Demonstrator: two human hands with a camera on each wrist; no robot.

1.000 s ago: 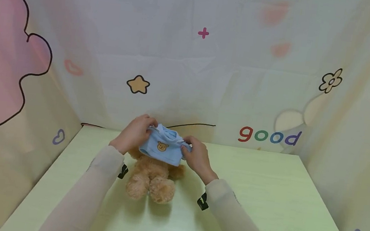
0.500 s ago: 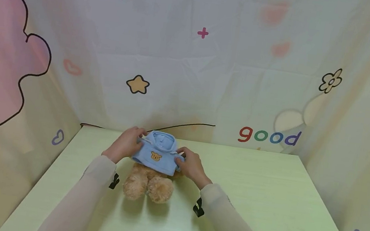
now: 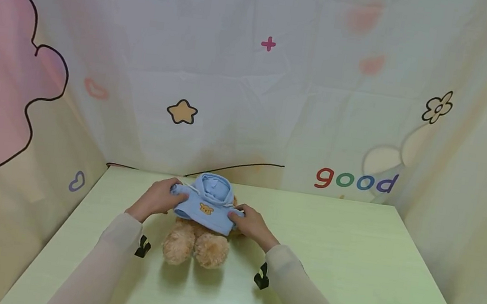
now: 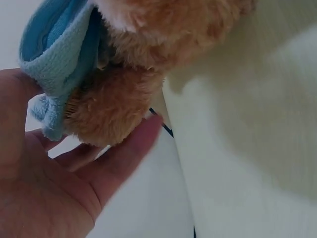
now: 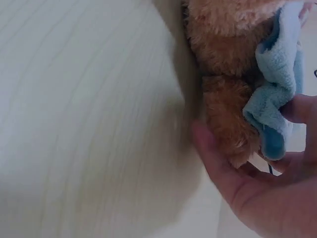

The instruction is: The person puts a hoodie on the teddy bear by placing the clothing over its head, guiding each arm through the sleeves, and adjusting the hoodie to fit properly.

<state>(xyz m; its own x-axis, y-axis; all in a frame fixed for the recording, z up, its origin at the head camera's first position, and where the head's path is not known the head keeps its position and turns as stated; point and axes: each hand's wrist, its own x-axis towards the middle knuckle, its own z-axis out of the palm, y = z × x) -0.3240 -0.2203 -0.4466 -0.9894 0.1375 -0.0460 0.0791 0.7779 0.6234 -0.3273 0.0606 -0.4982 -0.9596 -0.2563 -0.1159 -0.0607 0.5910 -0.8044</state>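
Note:
A small light-blue hoodie point(image 3: 193, 211) with a bear-face patch lies over the front of a fluffy brown teddy bear point(image 3: 211, 251), covering its torso and head in the head view. The bear's legs point toward me. My left hand point(image 3: 155, 199) pinches the hoodie's left sleeve; in the left wrist view the thumb meets the blue cloth point(image 4: 67, 69) and the fingers spread beneath the bear's furry arm point(image 4: 114, 106). With my right hand point(image 3: 254, 225) I hold the opposite sleeve point(image 5: 271, 111), fingers curving around the other furry arm point(image 5: 225, 119).
The bear is on a pale green table point(image 3: 330, 266), close to its back edge. Behind it rises a printed curtain point(image 3: 251, 96), which also encloses both sides. Black wrist fittings point(image 3: 261, 276) hang below the sleeves.
The hoodie has come down over the bear, its hood now facing up and its hem lower. Both hands have moved down, the left one also outward, drawing the sleeve wider.

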